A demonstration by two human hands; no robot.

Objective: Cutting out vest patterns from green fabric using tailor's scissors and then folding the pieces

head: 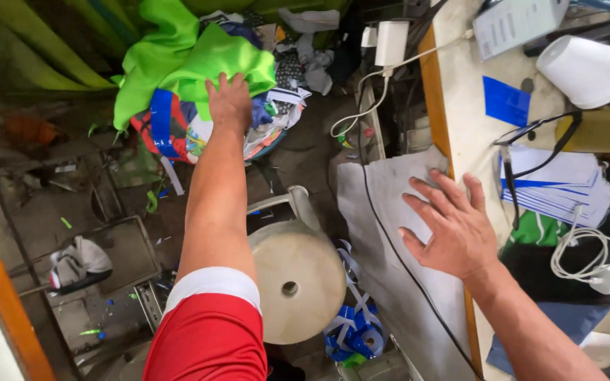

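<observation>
My left hand (230,101) reaches far down to a heap of cloth on the floor and closes its fingers on a bright green fabric (199,60) at the top of the heap. Beneath it lie red, blue and white printed pieces (171,127). My right hand (450,224) rests flat, fingers spread, on a grey cloth (383,233) draped over the edge of the work table (460,134). A black cable (390,247) runs across that cloth just left of the hand.
A round cream stool (298,279) stands below me, with blue-and-white tape rolls (354,335) beside it. On the table are a white cone (587,70), glasses (531,134), folded white-and-blue fabric (559,187), a white charger with cord (601,271). Scraps litter the floor at left.
</observation>
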